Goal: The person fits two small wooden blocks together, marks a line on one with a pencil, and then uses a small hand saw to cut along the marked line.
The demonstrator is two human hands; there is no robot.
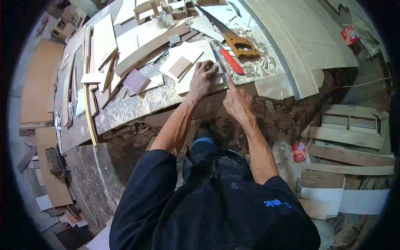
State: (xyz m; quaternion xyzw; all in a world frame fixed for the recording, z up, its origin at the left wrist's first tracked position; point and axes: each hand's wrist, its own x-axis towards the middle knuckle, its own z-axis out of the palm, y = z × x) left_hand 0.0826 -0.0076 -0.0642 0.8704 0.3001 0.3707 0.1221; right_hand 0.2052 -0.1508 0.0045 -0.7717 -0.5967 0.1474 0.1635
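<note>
My left hand [203, 79] is closed, its curled fingers on a pale wooden board [187, 84] at the bench's front edge; anything between its fingertips is hidden. My right hand [237, 100] grips a thin, dark, blade-like tool [220, 64], with the index finger stretched along it. The tool lies over the board, just right of my left hand. Beside it rests a red-handled tool [231, 61]. Further right is a handsaw with a yellow-brown wooden handle [241, 45]. A small brown wooden square [180, 67] sits on pale pieces left of my left hand.
The worn bench [141, 104] carries a curved wooden strip [146, 52], a purple block [136, 81] and a white cup [158, 18]. Large thin sheets [308, 37] lie at the right. Wooden frames [350, 137] and a red packet [299, 151] are lower right.
</note>
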